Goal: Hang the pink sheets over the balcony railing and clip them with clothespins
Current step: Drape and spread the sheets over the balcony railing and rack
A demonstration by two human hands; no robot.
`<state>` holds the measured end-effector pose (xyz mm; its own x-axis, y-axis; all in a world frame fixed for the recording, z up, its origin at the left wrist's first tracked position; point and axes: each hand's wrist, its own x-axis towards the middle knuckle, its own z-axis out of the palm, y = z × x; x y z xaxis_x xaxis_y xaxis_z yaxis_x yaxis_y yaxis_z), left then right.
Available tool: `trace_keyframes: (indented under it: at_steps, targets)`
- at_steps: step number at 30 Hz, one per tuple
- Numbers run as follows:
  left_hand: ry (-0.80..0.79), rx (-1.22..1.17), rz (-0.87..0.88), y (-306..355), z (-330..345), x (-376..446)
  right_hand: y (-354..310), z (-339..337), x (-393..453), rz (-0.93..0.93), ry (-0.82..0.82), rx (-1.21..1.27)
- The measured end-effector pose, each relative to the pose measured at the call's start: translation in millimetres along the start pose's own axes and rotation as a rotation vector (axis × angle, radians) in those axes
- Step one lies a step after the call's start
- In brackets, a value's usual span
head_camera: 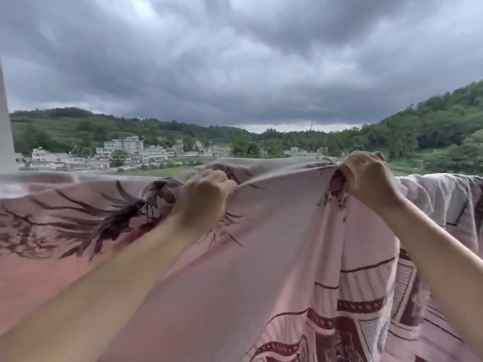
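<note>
A pink sheet point(274, 244) with dark maroon leaf and band patterns fills the lower half of the head view, stretched up in front of me. My left hand point(206, 194) grips its upper edge in a fist near the centre. To the right, my right hand point(366, 176) grips a bunched fold of the same edge. The cloth is pulled taut between the two hands. The balcony railing is hidden behind the fabric. No clothespin is in view.
More pink patterned cloth point(449, 199) lies draped at the far right. A white post or wall edge point(5, 131) rises at the left. Beyond are houses point(130, 152), green hills and dark clouds.
</note>
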<state>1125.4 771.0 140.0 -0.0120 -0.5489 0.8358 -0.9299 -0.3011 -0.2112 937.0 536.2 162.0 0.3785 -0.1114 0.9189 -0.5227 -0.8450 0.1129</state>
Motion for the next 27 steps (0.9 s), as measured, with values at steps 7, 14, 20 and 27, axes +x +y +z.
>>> trace_keyframes:
  at_steps: [7, 14, 20, 27]
  targets:
    - [0.045, -0.122, -0.141, 34.7, -10.7, -41.3, 5.0, -7.0, -26.4, -0.367, -0.167, 0.009]
    - [-0.074, 0.164, -0.656, -46.5, -45.6, -25.5, -51.1, -16.4, 26.5, -0.44, -0.393, 0.11]
    - [-0.382, 0.045, -0.489, -81.0, -36.0, -2.4, -101.6, 20.4, 53.9, -0.455, -0.604, 0.169]
    - [-0.372, -0.069, -0.415, -126.0, -14.7, 31.2, -99.8, 37.7, 61.3, -0.315, -0.424, 0.29]
